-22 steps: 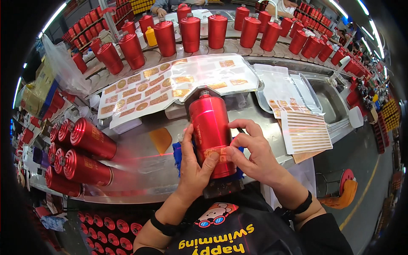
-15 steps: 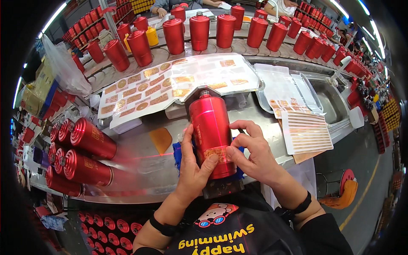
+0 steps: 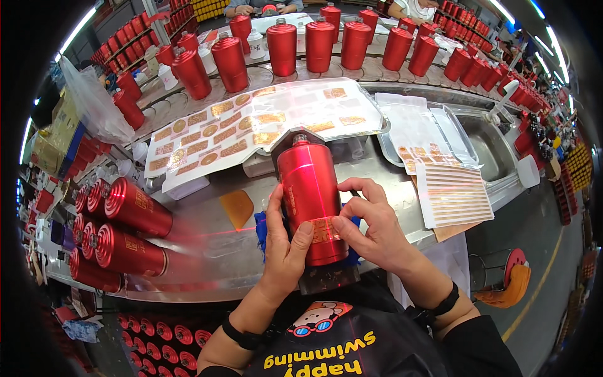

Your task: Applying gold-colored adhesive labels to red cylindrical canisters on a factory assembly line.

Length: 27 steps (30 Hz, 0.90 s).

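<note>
A shiny red bottle lies tilted on a stand in front of me, its neck pointing away. My left hand is wrapped round its left side, the thumb pressing beside a gold label near the bottle's base. On the right side, my right hand has its fingers curled and its thumb against the label's right edge, seemingly pinching that edge. A thin red light line crosses the bottle. Blue cloth shows under the bottle on both sides.
Beyond the bottle lies a white sheet of gold labels. Several red bottles lie at left; others ride the conveyor. An orange-brown scraper-like piece, a striped sheet and a sink are nearby. Two people work opposite.
My left thumb has shifted slightly left and up, showing more of the label. The near row of conveyor bottles has moved right; behind it, yellow containers have gone and white ones appear.
</note>
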{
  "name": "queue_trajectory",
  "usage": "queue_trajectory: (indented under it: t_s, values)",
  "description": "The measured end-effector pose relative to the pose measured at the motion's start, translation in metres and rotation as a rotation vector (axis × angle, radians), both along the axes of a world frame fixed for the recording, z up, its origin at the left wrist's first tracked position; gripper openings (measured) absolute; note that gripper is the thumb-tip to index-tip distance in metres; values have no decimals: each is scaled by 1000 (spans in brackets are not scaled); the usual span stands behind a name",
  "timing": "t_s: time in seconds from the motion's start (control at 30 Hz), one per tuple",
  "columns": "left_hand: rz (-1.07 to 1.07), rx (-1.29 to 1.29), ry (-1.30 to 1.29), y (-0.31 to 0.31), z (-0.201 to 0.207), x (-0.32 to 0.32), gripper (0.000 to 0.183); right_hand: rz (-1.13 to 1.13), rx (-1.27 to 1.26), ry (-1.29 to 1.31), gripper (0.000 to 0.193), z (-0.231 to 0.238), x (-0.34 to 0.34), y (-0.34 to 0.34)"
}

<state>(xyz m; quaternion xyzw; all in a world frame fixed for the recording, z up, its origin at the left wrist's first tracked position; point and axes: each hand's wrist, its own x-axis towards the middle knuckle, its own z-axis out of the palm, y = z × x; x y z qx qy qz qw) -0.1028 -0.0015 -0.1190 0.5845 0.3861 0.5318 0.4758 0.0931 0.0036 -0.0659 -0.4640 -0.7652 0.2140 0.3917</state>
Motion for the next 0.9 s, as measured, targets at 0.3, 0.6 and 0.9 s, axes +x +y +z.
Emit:
queue_trajectory:
  t_s: [0.3,0.6,0.9]
  values:
    - [32,16,10,-2,10,8,76,-19,9,9,11,-7,5,1]
    - [74,116,222,-7,7,3,96,-6,-216,500,39,-14,26,-7]
    - [150,656,967,-25,28,3,96,-82,-237,482,43,-7,27,-14]
